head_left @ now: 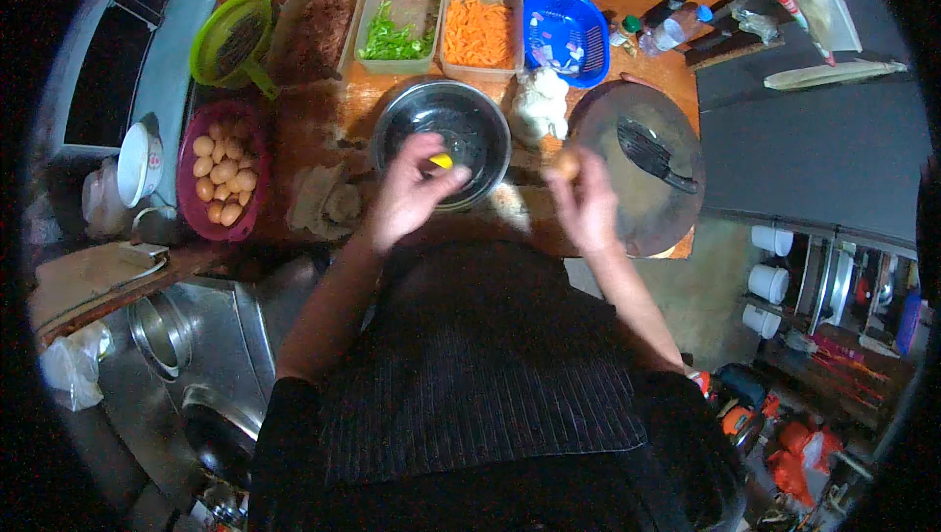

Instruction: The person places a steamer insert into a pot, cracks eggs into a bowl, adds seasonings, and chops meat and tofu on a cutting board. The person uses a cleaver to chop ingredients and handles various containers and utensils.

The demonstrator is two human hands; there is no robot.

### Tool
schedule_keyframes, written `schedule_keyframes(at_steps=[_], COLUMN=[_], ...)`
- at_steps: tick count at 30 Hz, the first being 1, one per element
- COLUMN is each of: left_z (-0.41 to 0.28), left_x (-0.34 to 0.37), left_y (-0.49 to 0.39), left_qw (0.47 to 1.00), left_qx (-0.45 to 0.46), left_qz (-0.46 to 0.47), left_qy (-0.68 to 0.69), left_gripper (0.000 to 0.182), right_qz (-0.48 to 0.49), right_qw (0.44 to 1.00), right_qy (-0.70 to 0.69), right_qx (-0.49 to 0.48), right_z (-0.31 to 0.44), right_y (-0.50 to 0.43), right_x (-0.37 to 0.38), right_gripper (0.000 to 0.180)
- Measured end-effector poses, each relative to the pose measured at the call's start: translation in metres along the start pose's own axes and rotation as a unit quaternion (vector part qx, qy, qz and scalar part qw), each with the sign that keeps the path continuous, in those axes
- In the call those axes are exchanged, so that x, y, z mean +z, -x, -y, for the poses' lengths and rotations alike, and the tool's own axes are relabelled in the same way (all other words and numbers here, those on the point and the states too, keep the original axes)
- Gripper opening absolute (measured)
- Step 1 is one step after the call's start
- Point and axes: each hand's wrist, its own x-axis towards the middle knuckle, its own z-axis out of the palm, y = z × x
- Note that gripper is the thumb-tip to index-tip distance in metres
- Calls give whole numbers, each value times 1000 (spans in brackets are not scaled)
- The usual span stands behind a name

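Note:
My left hand (415,197) is over the near left rim of a dark, shiny metal bowl (489,102), thumb and fingers curved. A small bright yellow patch (441,160) shows between thumb and fingers; whether it is held or lies in the bowl behind is unclear. Something clear and glossy is in the bowl. To the bowl's right, my right hand (588,201) grips a brown egg (566,164) in its fingertips, above the near edge of the table. On the left, several brown eggs (226,170) fill a magenta plastic basket (189,197).
Behind the bowl stand tubs of dark shredded food (320,28), chopped greens (390,35) and cut carrot (478,32), plus a blue basket (603,32). A green strainer (202,54) sits left. A cleaver (647,149) lies on the round chopping board (639,216). A cloth (323,201) lies near the front edge.

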Motion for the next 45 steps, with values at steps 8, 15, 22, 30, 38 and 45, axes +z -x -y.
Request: schedule_keyframes(at_steps=[8, 15, 22, 30, 38, 45], left_z=[102, 83, -24, 7, -2, 4], left_x=[-66, -58, -21, -27, -19, -32], left_y=[21, 26, 9, -18, -18, -25], left_qw=[887, 907, 982, 986, 997, 991], left_qx=[-103, -177, 60, -87, -66, 57], left_qz=[-147, -150, -77, 6, 18, 26], left_qy=[-426, -350, -163, 139, 36, -120], left_gripper=[58, 57, 46, 40, 41, 36], right_qz=[-2, 160, 323, 373, 331, 270], right_qw=[955, 797, 760, 840, 920, 949], right_qy=[297, -482, -449, -358, -208, -111], right_qx=[10, 327, 342, 165, 42, -123], right_z=[-142, -24, 40, 48, 42, 34], right_y=[31, -36, -66, -71, -66, -62], right_x=[-11, 31, 86, 88, 94, 91], right_gripper=[41, 34, 43, 43, 38, 44])
